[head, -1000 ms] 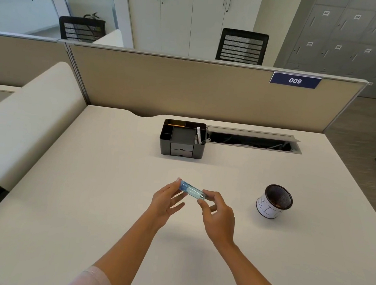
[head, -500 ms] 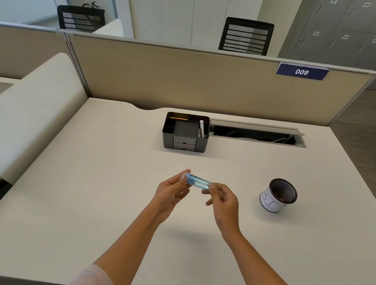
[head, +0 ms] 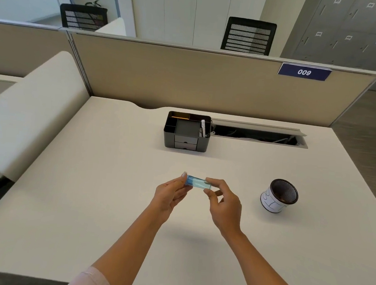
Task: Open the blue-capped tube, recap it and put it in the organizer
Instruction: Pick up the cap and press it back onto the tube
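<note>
A small clear-blue tube [head: 198, 182] lies level in the air above the middle of the desk, held between both hands. My left hand [head: 170, 196] pinches its blue-capped left end. My right hand [head: 224, 203] grips its right end between thumb and forefinger. The cap sits against the tube with no gap that I can see. The black desk organizer [head: 185, 145] stands farther back near the partition, with open top compartments and two small drawers in front.
A black mesh pen cup [head: 279, 196] with a white label lies tilted on its side to the right of my hands. An open cable tray slot [head: 258, 135] runs along the desk's back edge beside the organizer. A beige partition [head: 210, 81] closes off the rear.
The tube has turned from slanted to nearly level, and both hands have stayed on its ends. My view has tipped slightly, so the desk items sit a little higher or lower in frame.
</note>
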A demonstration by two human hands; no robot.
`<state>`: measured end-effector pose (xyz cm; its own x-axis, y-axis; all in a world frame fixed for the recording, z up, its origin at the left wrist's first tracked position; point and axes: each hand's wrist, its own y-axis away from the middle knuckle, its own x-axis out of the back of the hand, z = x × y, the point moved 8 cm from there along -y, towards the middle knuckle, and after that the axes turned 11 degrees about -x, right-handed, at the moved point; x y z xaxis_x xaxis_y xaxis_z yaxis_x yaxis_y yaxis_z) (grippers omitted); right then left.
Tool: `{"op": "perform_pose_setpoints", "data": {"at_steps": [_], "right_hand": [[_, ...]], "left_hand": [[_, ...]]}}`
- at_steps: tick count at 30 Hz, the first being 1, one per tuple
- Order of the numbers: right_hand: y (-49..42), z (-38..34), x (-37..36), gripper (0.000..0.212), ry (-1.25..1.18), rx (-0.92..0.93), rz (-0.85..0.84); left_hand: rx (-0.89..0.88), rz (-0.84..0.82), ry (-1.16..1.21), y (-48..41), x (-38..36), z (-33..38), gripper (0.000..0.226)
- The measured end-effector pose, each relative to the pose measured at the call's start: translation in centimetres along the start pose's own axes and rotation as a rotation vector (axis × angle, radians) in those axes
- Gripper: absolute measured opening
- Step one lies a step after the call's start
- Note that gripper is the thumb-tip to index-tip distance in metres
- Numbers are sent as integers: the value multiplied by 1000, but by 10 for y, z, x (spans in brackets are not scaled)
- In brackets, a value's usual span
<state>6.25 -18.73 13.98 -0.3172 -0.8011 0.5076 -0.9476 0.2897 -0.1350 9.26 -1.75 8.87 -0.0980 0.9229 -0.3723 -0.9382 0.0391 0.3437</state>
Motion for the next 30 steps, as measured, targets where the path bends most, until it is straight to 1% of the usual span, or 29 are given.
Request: {"op": "perform_pose_setpoints", "data": {"at_steps": [3,5,8,10,14,17,19,23,26,27,30], "right_hand": [[2,-5,4,25,55,88,28],[2,-5,5,22,35,83,39],[1,-1,2,13,-81,-18,44],[1,2,-1,11,-189,-114,38],[2,8,-9,16,-368,-316,-4],[2,11,-14,22,-487,-450,-46],[0,12,-16,23,-539,-510,-69],[-8,14,-22,23,-551,-582,-130],[-14,20,-33,24,-539,-670,-237],[-17,22,-37,25,-537,-700,-280],[-31,25,-49,26,-484,-756,-381]], "left_hand": [[31,-18,-27,0,1,1,42],[27,-35,-31,1,0,2,41],[7,-60,-15,4,-4,5,43],[-20,-63,-9,5,-7,8,44],[-94,-67,-18,5,-10,13,35],[-150,-89,-48,4,-13,19,36],[-177,-89,-64,2,-13,23,36],[-178,-74,-54,-2,-9,21,37],[-172,-60,-64,-8,-3,21,42],[-181,-61,-86,-11,-1,23,42],[-221,-58,-200,-27,4,31,33]]}}
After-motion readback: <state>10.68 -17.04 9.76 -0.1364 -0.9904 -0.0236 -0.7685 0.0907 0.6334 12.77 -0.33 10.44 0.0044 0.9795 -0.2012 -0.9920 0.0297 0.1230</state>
